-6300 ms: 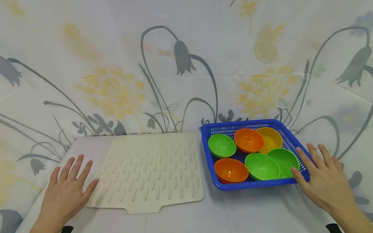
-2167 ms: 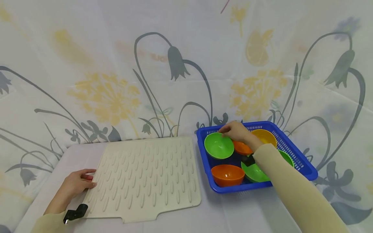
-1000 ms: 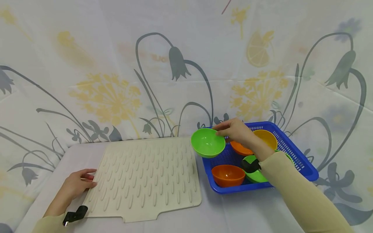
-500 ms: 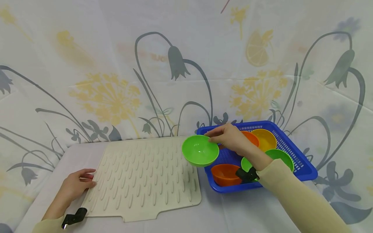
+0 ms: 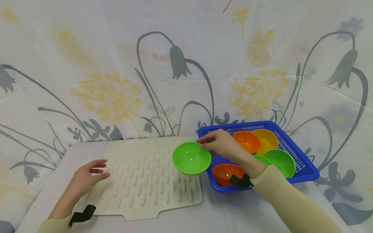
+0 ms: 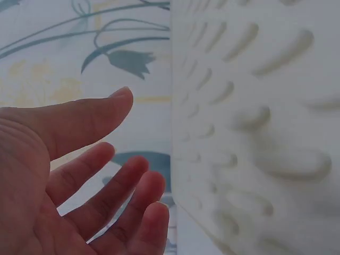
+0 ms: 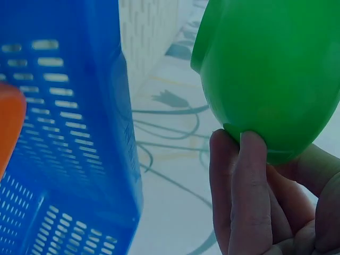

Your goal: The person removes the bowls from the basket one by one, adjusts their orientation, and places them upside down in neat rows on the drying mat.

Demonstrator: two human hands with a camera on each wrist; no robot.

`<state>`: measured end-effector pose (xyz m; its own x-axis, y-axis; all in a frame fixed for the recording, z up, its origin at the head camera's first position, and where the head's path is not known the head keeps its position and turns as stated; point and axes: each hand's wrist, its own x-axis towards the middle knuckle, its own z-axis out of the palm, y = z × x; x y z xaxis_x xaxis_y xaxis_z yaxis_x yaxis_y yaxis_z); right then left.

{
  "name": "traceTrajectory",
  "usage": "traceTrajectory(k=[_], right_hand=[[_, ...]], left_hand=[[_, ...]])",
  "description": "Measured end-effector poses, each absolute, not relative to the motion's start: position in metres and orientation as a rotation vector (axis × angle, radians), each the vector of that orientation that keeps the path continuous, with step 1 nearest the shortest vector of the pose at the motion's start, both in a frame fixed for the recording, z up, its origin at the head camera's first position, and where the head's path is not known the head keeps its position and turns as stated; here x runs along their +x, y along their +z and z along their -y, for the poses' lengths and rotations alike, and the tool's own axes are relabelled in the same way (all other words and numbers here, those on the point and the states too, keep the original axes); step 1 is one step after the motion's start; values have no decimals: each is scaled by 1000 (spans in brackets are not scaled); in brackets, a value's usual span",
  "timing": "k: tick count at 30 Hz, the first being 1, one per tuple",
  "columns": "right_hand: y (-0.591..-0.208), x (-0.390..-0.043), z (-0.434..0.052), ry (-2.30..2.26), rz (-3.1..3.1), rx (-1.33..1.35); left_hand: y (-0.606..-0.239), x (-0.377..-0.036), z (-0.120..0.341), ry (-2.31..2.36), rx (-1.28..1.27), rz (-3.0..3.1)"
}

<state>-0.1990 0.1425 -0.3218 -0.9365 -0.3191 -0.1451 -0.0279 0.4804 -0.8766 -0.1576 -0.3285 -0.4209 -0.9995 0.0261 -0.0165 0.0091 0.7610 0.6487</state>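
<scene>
Flower-printed cloth (image 5: 157, 94) behind a cream ridged mat (image 5: 140, 181) and a blue basket (image 5: 306, 178) of bowls.
Head view: the right hand (image 5: 222, 145) pinches the rim of a green bowl (image 5: 191, 159), tilted above the mat's right portion, beside the basket; the left hand (image 5: 85, 178), empty with fingers loosely bent, is at the mat's left side. Within the basket are two orange bowls (image 5: 247, 142), a yellow bowl (image 5: 267, 140) and two further green bowls (image 5: 281, 163). Left wrist view: nothing lies between the left thumb and fingers, near the mat's edge. Right wrist view: fingertips (image 7: 252, 146) meet the held bowl's outer wall, apart from the basket's perforated side.
</scene>
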Motion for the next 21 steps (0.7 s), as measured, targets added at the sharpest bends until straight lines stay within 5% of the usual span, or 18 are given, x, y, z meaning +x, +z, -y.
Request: traceTrajectory(k=[21], right_hand=[[-337,-183,-117,-1520,-2423,-277]], left_hand=[[-387,-138,194,1616,673,-2628]])
